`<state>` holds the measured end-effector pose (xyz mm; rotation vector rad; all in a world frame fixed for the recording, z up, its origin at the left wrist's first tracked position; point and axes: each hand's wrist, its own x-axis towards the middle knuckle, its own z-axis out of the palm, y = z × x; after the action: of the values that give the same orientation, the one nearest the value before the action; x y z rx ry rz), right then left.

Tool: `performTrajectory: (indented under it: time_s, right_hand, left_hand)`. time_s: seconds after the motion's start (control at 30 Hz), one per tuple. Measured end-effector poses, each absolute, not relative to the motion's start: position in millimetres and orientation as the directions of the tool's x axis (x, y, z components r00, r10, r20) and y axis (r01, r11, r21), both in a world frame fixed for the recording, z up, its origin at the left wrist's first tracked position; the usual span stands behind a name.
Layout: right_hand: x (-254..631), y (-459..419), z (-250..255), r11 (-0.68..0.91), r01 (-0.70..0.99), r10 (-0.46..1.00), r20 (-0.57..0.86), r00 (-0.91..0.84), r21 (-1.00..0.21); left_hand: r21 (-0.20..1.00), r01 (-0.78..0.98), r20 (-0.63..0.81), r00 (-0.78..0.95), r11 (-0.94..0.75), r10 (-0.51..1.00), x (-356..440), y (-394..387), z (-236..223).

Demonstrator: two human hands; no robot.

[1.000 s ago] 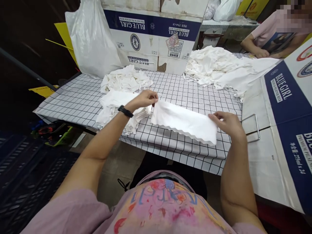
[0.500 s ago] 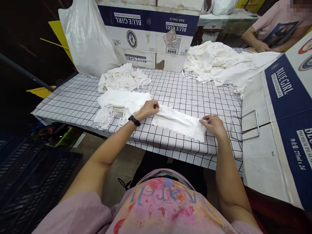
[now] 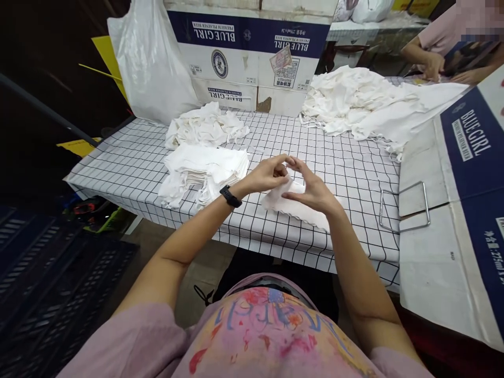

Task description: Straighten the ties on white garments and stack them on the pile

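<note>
A white strip of cloth (image 3: 301,214) with a scalloped edge lies on the checked tablecloth before me, its left end lifted. My left hand (image 3: 270,174), with a black band at the wrist, pinches that raised end. Close against it, my right hand (image 3: 313,191) curves over the strip, thumb and fingers apart; its fingertips meet the left hand's fingers. Part of the cloth is hidden behind the right hand. To the left is a neat stack of white cloth pieces (image 3: 208,160), with narrow ends hanging toward the table edge.
Behind the stack sits a loose heap of white cloth (image 3: 207,125). A larger heap (image 3: 346,100) is at the back right, near another person's hands (image 3: 435,67). Cardboard boxes (image 3: 252,63) and a white plastic bag (image 3: 151,63) stand behind. A wire frame (image 3: 425,205) rests beside the right box.
My right hand has left the strip's right end and moved left to meet my left hand. My left hand has shifted right, bringing up the strip's left end. The view has shifted slightly.
</note>
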<state>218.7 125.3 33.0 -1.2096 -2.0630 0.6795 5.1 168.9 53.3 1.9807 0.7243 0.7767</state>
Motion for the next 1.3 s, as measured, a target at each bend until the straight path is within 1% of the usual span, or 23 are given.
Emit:
performTrajectory:
  time_s: [0.07, 0.13, 0.2, 0.27, 0.33, 0.4, 0.43, 0.5, 0.53, 0.6, 0.67, 0.73, 0.83, 0.93, 1.0, 1.07, 1.13, 1.2, 1.3]
  right_hand:
    - [205.3, 134.8, 39.3, 0.385, 0.557, 0.908, 0.193, -0.373, -0.735]
    - [200.9, 139.7, 42.2, 0.295, 0.6, 0.945, 0.134, -0.298, -0.743]
    - [201.0, 138.0, 45.0, 0.243, 0.576, 0.966, 0.141, -0.217, -0.78]
    - [201.4, 131.3, 50.0, 0.217, 0.443, 0.975, 0.166, -0.151, -0.87]
    - [200.1, 122.8, 57.3, 0.179, 0.265, 0.983, 0.164, -0.078, -0.947]
    - [198.2, 115.7, 65.4, 0.146, 0.14, 0.989, 0.148, 0.001, -0.979]
    - [197.8, 113.1, 69.2, 0.144, 0.108, 0.988, 0.149, 0.035, -0.984]
    - [198.9, 109.8, 75.3, 0.166, 0.078, 0.982, 0.172, 0.078, -0.983]
    - [200.6, 108.8, 77.5, 0.181, 0.07, 0.979, 0.187, 0.087, -0.981]
    - [205.8, 107.5, 80.5, 0.201, 0.06, 0.973, 0.206, 0.104, -0.978]
    - [212.2, 106.7, 82.8, 0.193, 0.066, 0.973, 0.2, 0.115, -0.979]
    - [218.5, 106.1, 86.2, 0.176, 0.116, 0.976, 0.188, 0.107, -0.978]
    - [225.4, 105.5, 95.1, 0.221, 0.241, 0.97, 0.239, 0.05, -0.945]
    - [228.1, 105.2, 106.7, 0.34, 0.352, 0.937, 0.346, -0.047, -0.872]
    - [228.0, 105.2, 114.6, 0.402, 0.435, 0.909, 0.409, -0.082, -0.806]
    - [227.2, 105.8, 122.4, 0.438, 0.504, 0.88, 0.47, -0.07, -0.745]
    - [226.2, 107.2, 130.6, 0.453, 0.532, 0.856, 0.515, -0.036, -0.716]
    - [226.0, 109.5, 139.4, 0.468, 0.515, 0.835, 0.55, 0.006, -0.718]
    - [231.2, 114.3, 151.6, 0.494, 0.411, 0.819, 0.568, 0.076, -0.767]
  left_hand:
    - [0.908, 0.087, 0.27, 0.625, -0.41, 0.732, 10.3, 165.3, 59.2]
    - [0.94, -0.012, 0.292, 0.55, -0.342, 0.782, 9.5, 163.7, 59.0]
    - [0.949, -0.102, 0.309, 0.484, -0.298, 0.819, 5.3, 162.7, 53.5]
    - [0.956, -0.14, 0.294, 0.494, -0.258, 0.818, 1.7, 161.1, 45.0]
    - [0.975, -0.123, 0.223, 0.556, -0.186, 0.801, 1.3, 158.3, 36.9]
    - [0.99, -0.102, 0.139, 0.601, -0.097, 0.787, 3.8, 154.6, 32.3]
    - [0.992, -0.107, 0.117, 0.602, -0.066, 0.79, 5.5, 152.8, 31.8]
    - [0.989, -0.139, 0.12, 0.577, -0.048, 0.808, 8.7, 149.5, 34.6]
    - [0.986, -0.155, 0.14, 0.553, -0.063, 0.821, 9.8, 148.1, 37.5]
    - [0.978, -0.152, 0.203, 0.499, -0.146, 0.842, 11.1, 145.9, 45.4]
    - [0.956, -0.108, 0.291, 0.447, -0.272, 0.846, 12.0, 144.7, 54.4]
    - [0.924, -0.064, 0.368, 0.414, -0.376, 0.833, 13.7, 145.1, 63.8]
    - [0.905, -0.072, 0.404, 0.454, -0.419, 0.794, 19.0, 148.6, 79.3]
    - [0.888, -0.086, 0.427, 0.522, -0.453, 0.738, 26.7, 152.1, 96.6]
    - [0.887, -0.115, 0.436, 0.526, -0.447, 0.73, 31.9, 152.7, 105.5]
    - [0.908, -0.181, 0.415, 0.527, -0.379, 0.742, 36.5, 151.3, 107.6]
    - [0.925, -0.221, 0.379, 0.547, -0.308, 0.746, 40.0, 148.2, 100.1]
    - [0.936, -0.198, 0.352, 0.567, -0.291, 0.745, 41.3, 144.2, 83.5]
    - [0.959, -0.074, 0.262, 0.598, -0.274, 0.757, 36.3, 139.4, 52.2]
